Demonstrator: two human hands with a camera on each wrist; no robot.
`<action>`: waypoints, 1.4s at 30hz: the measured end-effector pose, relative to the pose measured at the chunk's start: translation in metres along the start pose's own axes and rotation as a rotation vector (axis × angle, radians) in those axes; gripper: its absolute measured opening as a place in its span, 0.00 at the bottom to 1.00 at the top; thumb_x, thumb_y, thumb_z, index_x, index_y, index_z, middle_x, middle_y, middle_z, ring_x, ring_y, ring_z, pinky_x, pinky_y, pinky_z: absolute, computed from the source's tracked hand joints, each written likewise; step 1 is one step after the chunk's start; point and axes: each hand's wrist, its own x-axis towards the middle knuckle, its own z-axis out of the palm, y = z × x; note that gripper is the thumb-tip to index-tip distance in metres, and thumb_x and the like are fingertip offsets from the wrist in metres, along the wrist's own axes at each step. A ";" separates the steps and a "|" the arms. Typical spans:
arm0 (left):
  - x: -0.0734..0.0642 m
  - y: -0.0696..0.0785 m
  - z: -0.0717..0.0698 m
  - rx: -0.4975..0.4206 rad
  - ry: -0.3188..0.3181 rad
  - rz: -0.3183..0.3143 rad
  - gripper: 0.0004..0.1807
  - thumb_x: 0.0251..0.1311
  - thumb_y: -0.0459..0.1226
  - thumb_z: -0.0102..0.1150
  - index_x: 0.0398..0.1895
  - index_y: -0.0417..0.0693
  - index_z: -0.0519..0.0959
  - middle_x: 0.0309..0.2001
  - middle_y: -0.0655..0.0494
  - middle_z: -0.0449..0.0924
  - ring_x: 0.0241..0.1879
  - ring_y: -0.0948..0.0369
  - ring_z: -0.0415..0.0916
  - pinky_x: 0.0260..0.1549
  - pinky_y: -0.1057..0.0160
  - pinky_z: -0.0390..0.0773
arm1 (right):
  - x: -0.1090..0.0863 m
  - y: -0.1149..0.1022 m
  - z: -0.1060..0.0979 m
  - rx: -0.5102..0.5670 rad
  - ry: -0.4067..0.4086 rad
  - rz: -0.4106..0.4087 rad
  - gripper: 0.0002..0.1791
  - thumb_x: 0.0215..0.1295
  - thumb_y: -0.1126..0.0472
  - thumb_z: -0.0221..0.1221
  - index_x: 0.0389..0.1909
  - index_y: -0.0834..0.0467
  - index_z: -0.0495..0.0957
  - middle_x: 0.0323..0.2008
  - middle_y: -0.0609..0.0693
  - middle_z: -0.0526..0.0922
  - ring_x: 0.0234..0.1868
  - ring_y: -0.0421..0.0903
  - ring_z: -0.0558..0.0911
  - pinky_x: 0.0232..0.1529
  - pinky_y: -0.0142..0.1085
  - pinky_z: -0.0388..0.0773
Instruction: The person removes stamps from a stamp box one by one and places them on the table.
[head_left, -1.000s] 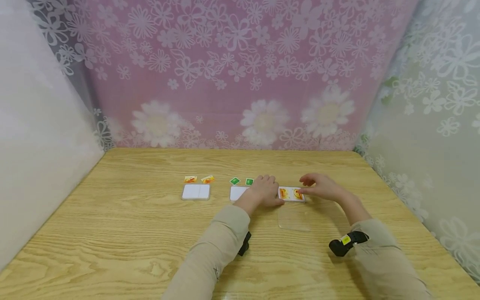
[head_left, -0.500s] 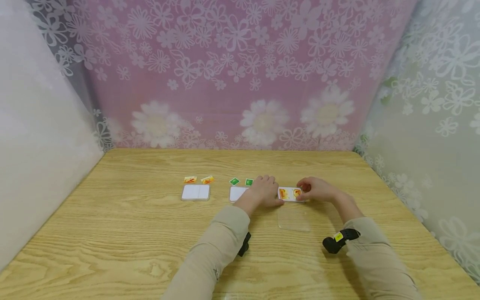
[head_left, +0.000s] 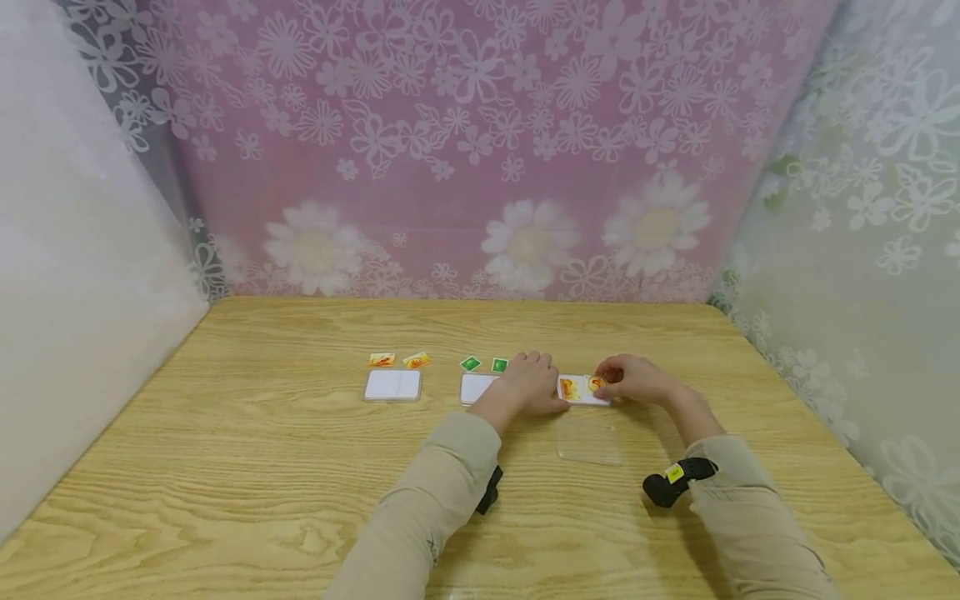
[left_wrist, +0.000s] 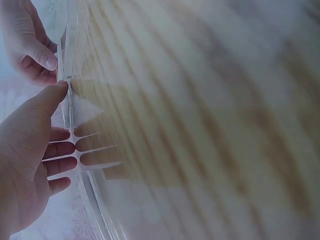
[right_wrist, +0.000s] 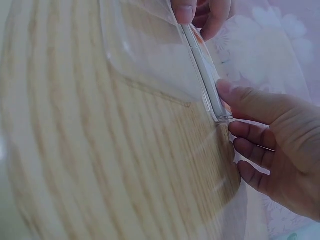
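On the table lies a flat clear case (head_left: 583,402) with a white insert and two orange-yellow picture cards on top. My left hand (head_left: 530,383) holds the case's left end, its thumb at the near edge and its fingers reaching past the far side. At the other end, my right hand (head_left: 637,380) pinches the right picture card (head_left: 596,383) between thumb and curled index finger. In the right wrist view that thumb lies over the edge of the case (right_wrist: 205,70), with the other fingers loosely bent beside it. The left picture card (head_left: 570,389) lies flat.
A clear lid (head_left: 588,440) lies nearer me. Two more cases with white inserts, a middle one (head_left: 477,387) partly under my left arm and a left one (head_left: 393,384), stand in a row. Green cards (head_left: 470,363) and orange cards (head_left: 382,359) lie behind them.
My right hand has shifted slightly left, and its raised index finger has come down over the right picture card. The left hand stays put.
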 end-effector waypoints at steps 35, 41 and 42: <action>0.006 -0.002 0.006 0.041 0.014 0.002 0.35 0.59 0.66 0.39 0.58 0.53 0.72 0.52 0.58 0.68 0.51 0.60 0.65 0.53 0.60 0.64 | 0.008 0.000 0.003 -0.031 0.070 0.002 0.08 0.61 0.61 0.59 0.36 0.63 0.77 0.31 0.52 0.77 0.31 0.46 0.72 0.33 0.38 0.69; 0.005 -0.001 0.006 0.046 0.013 0.007 0.36 0.59 0.66 0.39 0.58 0.52 0.72 0.53 0.57 0.68 0.52 0.60 0.64 0.54 0.60 0.63 | 0.007 0.000 0.004 -0.061 0.104 -0.004 0.06 0.63 0.62 0.58 0.32 0.61 0.77 0.29 0.50 0.77 0.30 0.46 0.71 0.33 0.38 0.68; 0.005 -0.001 0.006 0.045 0.011 0.008 0.36 0.59 0.66 0.39 0.58 0.52 0.72 0.53 0.57 0.68 0.52 0.61 0.64 0.54 0.60 0.63 | 0.006 0.000 0.003 -0.055 0.102 -0.006 0.06 0.63 0.62 0.58 0.32 0.61 0.77 0.29 0.50 0.76 0.29 0.46 0.71 0.32 0.38 0.68</action>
